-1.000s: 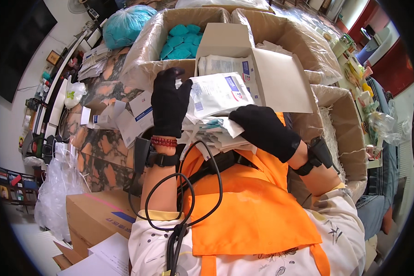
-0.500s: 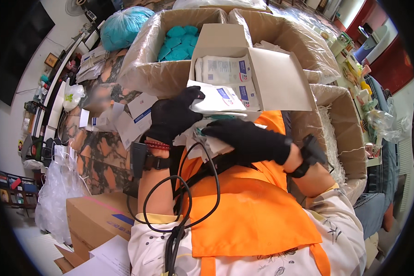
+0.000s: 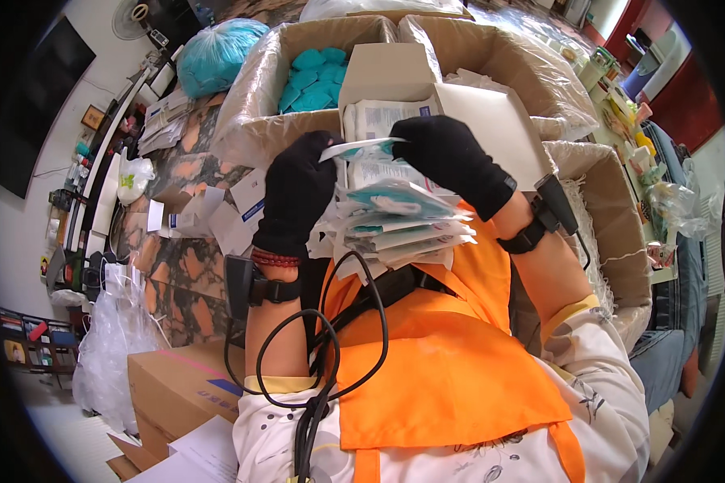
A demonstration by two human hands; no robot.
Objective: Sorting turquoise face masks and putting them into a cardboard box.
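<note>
- A stack of sealed packets (image 3: 399,221) lay nearest, resting against the orange apron (image 3: 435,354) below both hands.
- The left hand (image 3: 298,193), in a black glove, pinched the left end of one thin packet (image 3: 361,147); the right hand (image 3: 447,157) was closed on its right end.
- Keeping that packet level and held by its edges seemed wise, so the stack beneath stayed square.
- Just beyond stood the open white box (image 3: 427,92), with teal items (image 3: 310,80) in the carton far left.
</note>
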